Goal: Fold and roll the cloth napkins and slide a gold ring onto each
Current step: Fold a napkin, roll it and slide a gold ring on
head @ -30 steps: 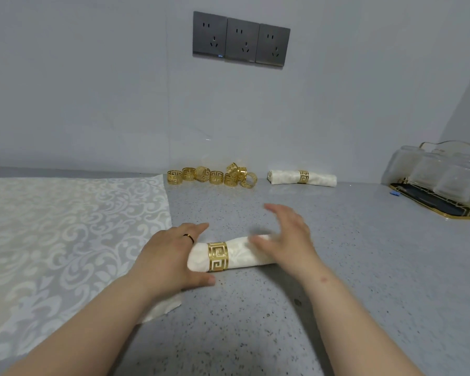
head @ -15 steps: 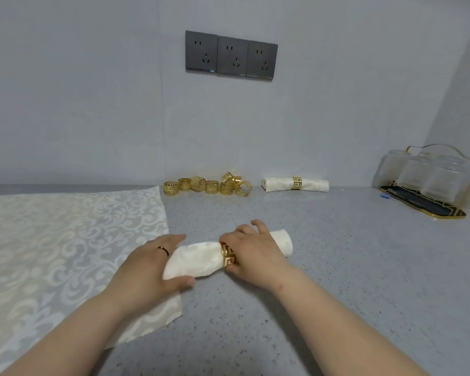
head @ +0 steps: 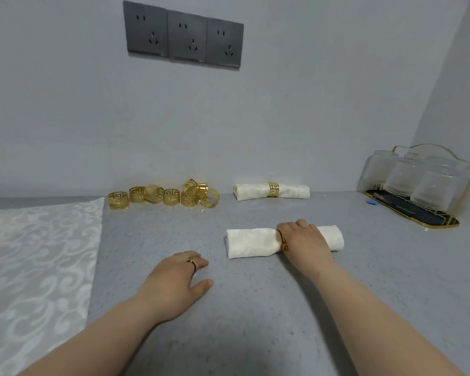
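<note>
A rolled cream napkin [head: 251, 242] lies on the grey counter right of centre, with a gold ring [head: 282, 240] round its middle. My right hand [head: 305, 240] grips the roll over the ring, hiding most of the ring. My left hand [head: 174, 286] rests apart on the counter to the left, fingers loosely curled, holding nothing. A second rolled napkin [head: 272, 191] with its gold ring lies by the back wall. Several loose gold rings [head: 163, 196] are grouped at the wall to its left.
A flat patterned white cloth [head: 36, 261] covers the counter's left side. A gold-rimmed dark tray [head: 429, 215] holding clear glasses [head: 407, 180] stands at the far right. Wall sockets [head: 183, 36] sit above.
My right hand has carried the ringed roll to the right and farther back. My left hand has let go of the roll's left end and stayed behind on the counter.
</note>
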`<act>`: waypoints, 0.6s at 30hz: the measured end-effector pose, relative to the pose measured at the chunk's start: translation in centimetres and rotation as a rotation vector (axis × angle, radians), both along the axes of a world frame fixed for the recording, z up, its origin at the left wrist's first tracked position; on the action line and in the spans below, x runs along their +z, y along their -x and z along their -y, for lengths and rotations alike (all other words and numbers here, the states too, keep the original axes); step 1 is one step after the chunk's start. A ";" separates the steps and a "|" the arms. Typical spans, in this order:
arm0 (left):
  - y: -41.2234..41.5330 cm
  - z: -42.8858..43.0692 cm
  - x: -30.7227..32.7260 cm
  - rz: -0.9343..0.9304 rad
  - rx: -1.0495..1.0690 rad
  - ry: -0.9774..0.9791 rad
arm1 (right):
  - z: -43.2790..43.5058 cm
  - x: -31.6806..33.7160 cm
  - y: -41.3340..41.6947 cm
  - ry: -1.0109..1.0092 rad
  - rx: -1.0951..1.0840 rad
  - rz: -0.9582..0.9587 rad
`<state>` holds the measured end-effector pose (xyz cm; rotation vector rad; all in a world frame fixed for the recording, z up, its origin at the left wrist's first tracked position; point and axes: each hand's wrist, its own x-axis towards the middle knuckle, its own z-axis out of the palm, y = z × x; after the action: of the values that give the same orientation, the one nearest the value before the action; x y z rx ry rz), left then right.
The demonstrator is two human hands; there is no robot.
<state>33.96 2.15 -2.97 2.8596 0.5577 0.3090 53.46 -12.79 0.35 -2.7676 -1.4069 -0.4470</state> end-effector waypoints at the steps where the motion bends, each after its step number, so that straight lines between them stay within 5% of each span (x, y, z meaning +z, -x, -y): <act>1: -0.5 -0.4 -0.2 -0.011 0.009 -0.004 | -0.5 -0.1 -1.2 0.000 -0.015 -0.006; 18: -1.7 -2.4 -0.9 -0.036 -0.008 -0.010 | -11.8 -0.4 -12.8 -0.006 -0.173 -0.043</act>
<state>35.69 4.54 -3.91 2.8814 0.5526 0.2605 66.29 -1.01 -0.06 -2.8873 -1.1613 -0.3914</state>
